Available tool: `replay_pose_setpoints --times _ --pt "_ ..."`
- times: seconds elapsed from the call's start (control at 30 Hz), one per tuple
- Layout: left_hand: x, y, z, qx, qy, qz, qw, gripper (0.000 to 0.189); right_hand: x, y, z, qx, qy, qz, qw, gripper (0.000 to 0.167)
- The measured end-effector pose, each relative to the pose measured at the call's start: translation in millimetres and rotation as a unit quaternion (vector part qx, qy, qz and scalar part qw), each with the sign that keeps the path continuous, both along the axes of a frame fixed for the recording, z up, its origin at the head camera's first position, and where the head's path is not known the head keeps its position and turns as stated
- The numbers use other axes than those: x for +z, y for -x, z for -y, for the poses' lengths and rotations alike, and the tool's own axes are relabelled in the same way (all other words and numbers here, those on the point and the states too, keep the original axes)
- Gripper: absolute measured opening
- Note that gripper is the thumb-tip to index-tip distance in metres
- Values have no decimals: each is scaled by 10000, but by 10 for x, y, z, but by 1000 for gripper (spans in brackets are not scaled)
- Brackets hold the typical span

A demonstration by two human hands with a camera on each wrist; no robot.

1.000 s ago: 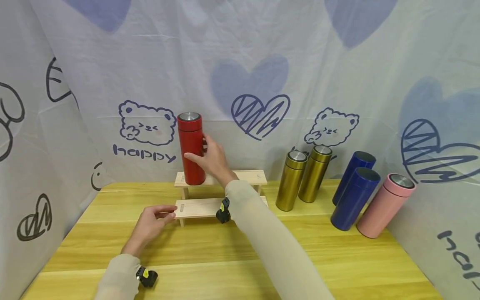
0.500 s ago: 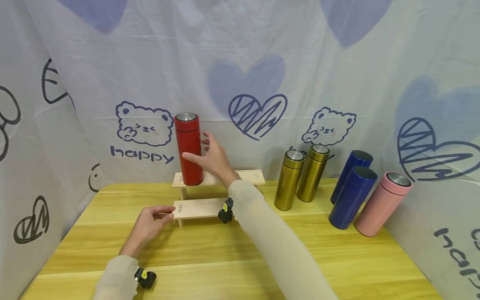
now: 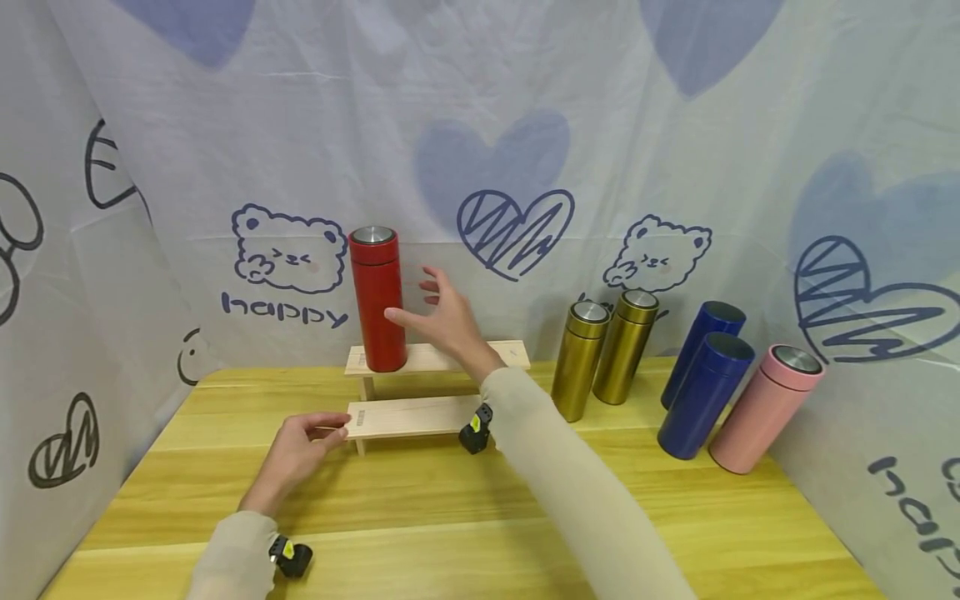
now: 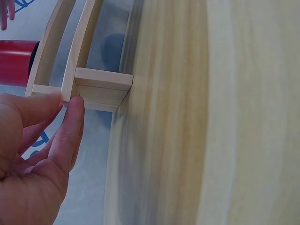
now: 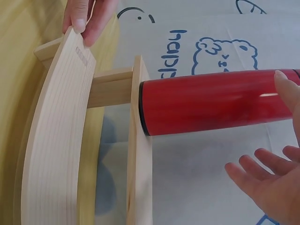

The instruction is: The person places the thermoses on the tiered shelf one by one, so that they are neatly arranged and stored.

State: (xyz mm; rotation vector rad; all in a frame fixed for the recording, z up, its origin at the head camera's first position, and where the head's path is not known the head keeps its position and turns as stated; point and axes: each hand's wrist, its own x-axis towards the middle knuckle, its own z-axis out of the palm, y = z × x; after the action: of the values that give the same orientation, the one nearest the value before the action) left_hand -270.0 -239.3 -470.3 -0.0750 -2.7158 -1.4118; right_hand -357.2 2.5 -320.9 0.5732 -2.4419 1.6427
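A red thermos bottle [image 3: 378, 300] with a silver lid stands upright on the upper step, at the left end of a two-step wooden rack [image 3: 420, 417]. My right hand [image 3: 450, 321] is just to the right of the bottle, fingers spread and apart from it. The right wrist view shows the same gap between the curved fingers [image 5: 255, 173] and the red bottle [image 5: 211, 103]. At the left end of the rack's lower step, my left hand [image 3: 300, 454] pinches the board's corner between thumb and fingers. The left wrist view shows those fingertips [image 4: 75, 105] at the board's end.
Two gold bottles [image 3: 581, 358] stand right of the rack on the wooden table [image 3: 480, 533]. Farther right are two blue bottles [image 3: 705, 396] and a pink bottle [image 3: 765, 408], near the side curtain. A printed white curtain [image 3: 495, 167] hangs close behind the rack.
My right hand has let go of the red bottle and drawn back to the right. The bottle stays standing on the upper step. My left hand keeps its hold on the rack.
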Motion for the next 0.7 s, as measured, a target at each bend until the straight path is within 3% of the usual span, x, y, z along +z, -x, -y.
replay_pose_setpoints --times 0.33,0.7 --pt "-1 13 5 -16 29 -38 10000 30 5 -109 -246 -125 -24 -1 9999 89" --pt "-10 6 1 54 59 29 10000 30 -107 -250 -574 -229 0 221 9995 84"
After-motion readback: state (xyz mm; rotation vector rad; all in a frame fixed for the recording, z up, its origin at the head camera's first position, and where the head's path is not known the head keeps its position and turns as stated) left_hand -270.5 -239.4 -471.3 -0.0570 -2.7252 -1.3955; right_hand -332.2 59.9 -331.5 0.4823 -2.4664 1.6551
